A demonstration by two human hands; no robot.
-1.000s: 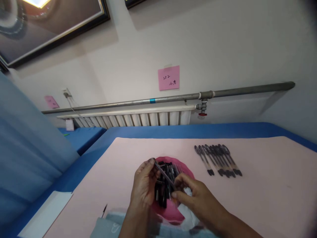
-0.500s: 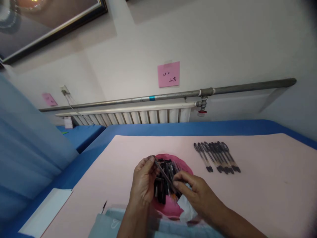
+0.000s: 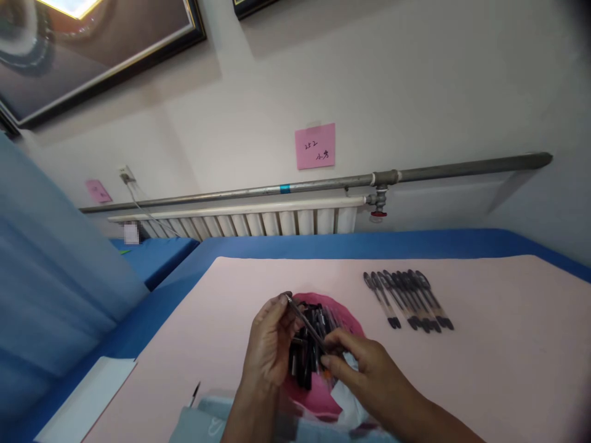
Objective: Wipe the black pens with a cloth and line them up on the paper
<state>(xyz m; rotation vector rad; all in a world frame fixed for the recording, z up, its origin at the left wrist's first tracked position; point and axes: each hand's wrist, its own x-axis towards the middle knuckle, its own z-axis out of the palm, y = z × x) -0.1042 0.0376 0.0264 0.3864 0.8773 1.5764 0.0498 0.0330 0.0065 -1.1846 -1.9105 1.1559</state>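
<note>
A slim dark pen [image 3: 305, 320] slants between my two hands above a pink basket [image 3: 349, 311]. The fingertips of my left hand [image 3: 268, 341] pinch its upper end. Lower down, my right hand [image 3: 362, 363] has thumb and fingers closed around the other end. Inside the basket lie several black pen parts [image 3: 302, 363] and clear tubes, partly hidden by my hands. A white crumpled plastic bag or tissue [image 3: 349, 403] sits at the basket's near right side, under my right hand.
To the right, several assembled pens [image 3: 409, 301] lie side by side on the pink sheet [image 3: 498, 344]. A single pen [image 3: 194, 394] rests near light-blue cloth [image 3: 198, 421] at the front. White paper [image 3: 87, 397] is at left, by a blue curtain [image 3: 55, 264].
The view has tilted slightly upward, so the scene sits a little lower. Both hands keep hold of the pen in almost the same pose.
</note>
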